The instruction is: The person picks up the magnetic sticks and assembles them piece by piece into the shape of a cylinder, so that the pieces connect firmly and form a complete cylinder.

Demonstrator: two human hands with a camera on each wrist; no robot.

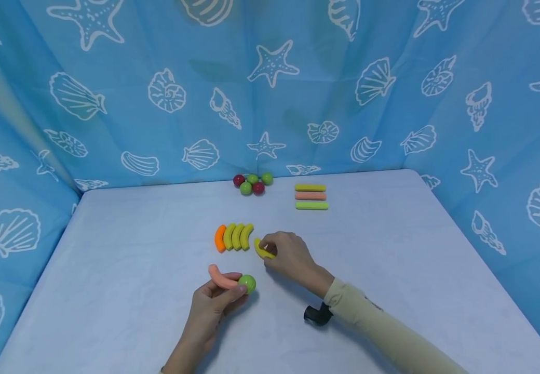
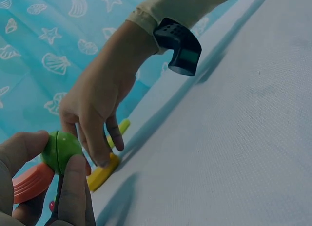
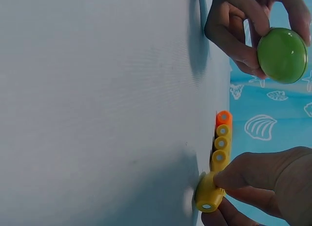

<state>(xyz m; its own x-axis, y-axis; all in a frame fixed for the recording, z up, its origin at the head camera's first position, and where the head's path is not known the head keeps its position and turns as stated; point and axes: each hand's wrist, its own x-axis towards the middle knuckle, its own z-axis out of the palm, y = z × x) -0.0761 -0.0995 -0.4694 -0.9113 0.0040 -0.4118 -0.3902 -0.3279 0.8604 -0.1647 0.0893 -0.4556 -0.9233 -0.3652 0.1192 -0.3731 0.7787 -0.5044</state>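
Four curved sticks (image 1: pixel 236 237) aligned; yellow stick (image 1: pixel 259 248), pinched by right hand (image 1: pixel 291 257), not yet aligned; left hand (image 1: pixel 211 306) grips green ball (image 1: pixel 247 283), pink stick (image 1: pixel 220 278)

The place looks booth-like and curtained off. Shell-printed blue cloth (image 1: pixel 232 72) hangs from nine o'clock through twelve to three, around a white-topped table (image 1: pixel 391 254). Whatever lies beyond is hidden.

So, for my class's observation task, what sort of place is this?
Probably a curtained-off activity or recording spot: blue fabric printed with white seashells and starfish hangs behind and beside a flat white table, where small curved orange and yellow pieces lie in a row.
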